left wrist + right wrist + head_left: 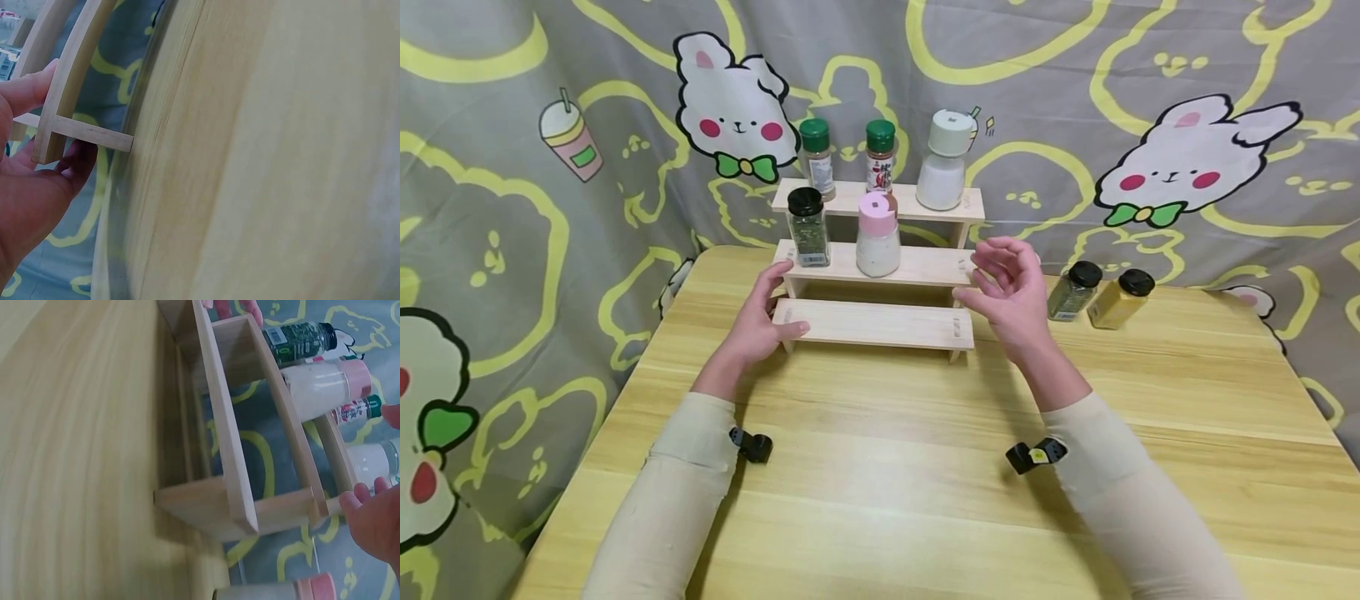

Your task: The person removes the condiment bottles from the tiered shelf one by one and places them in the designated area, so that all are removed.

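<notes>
A three-step wooden shelf rack (880,323) stands toward the back of the table. My left hand (760,321) grips its left end, thumb over the lowest step and fingers around the side; the left wrist view shows the wooden end between thumb and fingers. Beside the right end, my right hand (1011,292) is held with loosely bent fingers and nothing in them. On the middle step stand a black-capped jar of green flakes (808,229) and a pink-capped shaker (878,237). Two green-capped spice bottles (817,158) and a white-capped shaker (942,162) occupy the top step.
Right of the rack, on the table, are a black-capped jar of dark green contents (1074,292) and one of yellow powder (1122,300). Another pink-capped bottle (281,590) shows low in the right wrist view. A patterned curtain (1030,50) hangs behind the table.
</notes>
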A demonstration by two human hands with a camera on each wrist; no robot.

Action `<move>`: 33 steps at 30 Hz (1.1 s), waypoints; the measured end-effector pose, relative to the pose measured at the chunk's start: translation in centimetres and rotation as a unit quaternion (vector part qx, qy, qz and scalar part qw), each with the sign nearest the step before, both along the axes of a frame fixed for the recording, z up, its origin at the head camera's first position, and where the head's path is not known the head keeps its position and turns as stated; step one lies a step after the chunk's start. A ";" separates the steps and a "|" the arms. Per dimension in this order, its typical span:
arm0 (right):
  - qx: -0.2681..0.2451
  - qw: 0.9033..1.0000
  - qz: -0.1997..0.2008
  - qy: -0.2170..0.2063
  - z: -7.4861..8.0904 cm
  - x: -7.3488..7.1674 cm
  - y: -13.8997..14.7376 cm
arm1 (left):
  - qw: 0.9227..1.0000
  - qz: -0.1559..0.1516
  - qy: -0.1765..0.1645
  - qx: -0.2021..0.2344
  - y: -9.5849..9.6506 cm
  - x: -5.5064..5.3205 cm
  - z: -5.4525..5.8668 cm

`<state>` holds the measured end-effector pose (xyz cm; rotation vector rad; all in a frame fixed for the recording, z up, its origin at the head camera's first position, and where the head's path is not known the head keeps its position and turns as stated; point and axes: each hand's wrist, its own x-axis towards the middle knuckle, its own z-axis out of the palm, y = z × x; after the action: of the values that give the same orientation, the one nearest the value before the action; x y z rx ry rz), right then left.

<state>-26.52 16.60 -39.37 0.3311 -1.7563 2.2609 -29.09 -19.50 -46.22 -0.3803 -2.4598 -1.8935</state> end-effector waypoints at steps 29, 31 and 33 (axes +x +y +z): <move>0.119 0.993 0.000 -0.026 1.5 -4.9 -7.3 | 1.000 -0.010 0.004 0.004 0.3 0.4 1.2; 0.129 0.991 -0.001 -0.029 1.5 -5.1 -7.8 | 1.000 -0.009 0.008 0.003 0.1 0.1 0.5; 0.134 0.990 -0.001 -0.033 1.5 -5.3 -8.2 | 1.000 -0.007 0.012 0.000 -0.1 -0.3 -0.1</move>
<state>-31.87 8.35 -37.87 0.3086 -2.0976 2.0550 -29.35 -19.58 -46.32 -0.4206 -2.4486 -1.8823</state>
